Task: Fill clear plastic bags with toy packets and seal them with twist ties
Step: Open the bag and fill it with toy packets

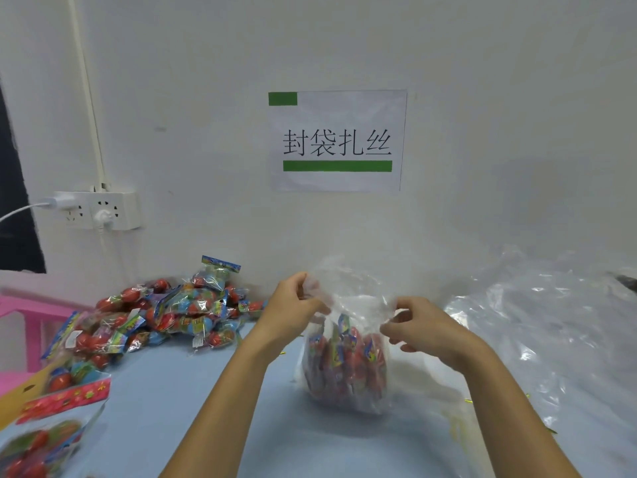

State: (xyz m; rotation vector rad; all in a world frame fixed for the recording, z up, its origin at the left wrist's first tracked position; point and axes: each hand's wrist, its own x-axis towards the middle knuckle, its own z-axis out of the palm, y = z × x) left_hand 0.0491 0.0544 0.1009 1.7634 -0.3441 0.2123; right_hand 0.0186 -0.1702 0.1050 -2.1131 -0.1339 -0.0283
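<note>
We hold the clear bag (344,367) upright on the surface (193,401), at twelve o'clock from us. Our left hand (293,307) pinches its loose mouth at ten o'clock, our right hand (418,327) at two; the neck rises vertically between them, ready for gathering.

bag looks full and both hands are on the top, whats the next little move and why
Probably gather the loose top into a tight neck. The left hand and right hand each pinch the open mouth of the clear bag, the toy packets sit well below the rim, and no twist tie is in either hand yet.
</note>
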